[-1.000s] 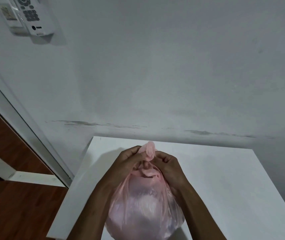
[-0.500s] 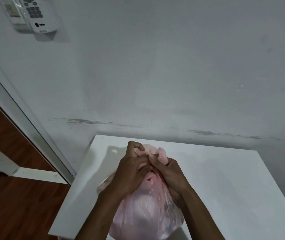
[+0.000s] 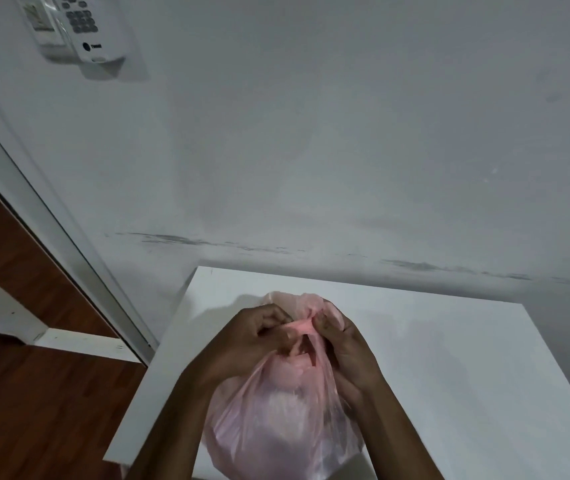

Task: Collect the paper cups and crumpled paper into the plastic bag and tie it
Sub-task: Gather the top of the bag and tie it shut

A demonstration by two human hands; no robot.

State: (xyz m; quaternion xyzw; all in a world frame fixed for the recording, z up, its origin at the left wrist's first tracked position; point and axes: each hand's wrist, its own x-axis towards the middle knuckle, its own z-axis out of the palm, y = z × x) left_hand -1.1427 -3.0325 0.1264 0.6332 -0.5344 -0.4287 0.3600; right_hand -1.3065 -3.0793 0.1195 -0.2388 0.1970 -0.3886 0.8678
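Observation:
A full pink plastic bag (image 3: pixel 276 424) stands on the white table (image 3: pixel 450 358) near its front left. Pale shapes show faintly through the thin plastic; I cannot tell cups from paper. My left hand (image 3: pixel 242 344) pinches the bag's gathered top from the left. My right hand (image 3: pixel 346 344) pinches it from the right. The twisted pink neck runs between the fingertips of both hands, and loose ends of the bag stick up behind them.
A scuffed white wall (image 3: pixel 346 150) rises right behind the table. A white remote in a wall holder (image 3: pixel 82 29) hangs at the top left. A white door frame (image 3: pixel 51 230) and brown wooden floor (image 3: pixel 34 393) lie to the left.
Both hands have kept working the bag's top: the left fingers moved from over the neck to pinching it beside the right hand. The loose ends now spread out behind the fingers.

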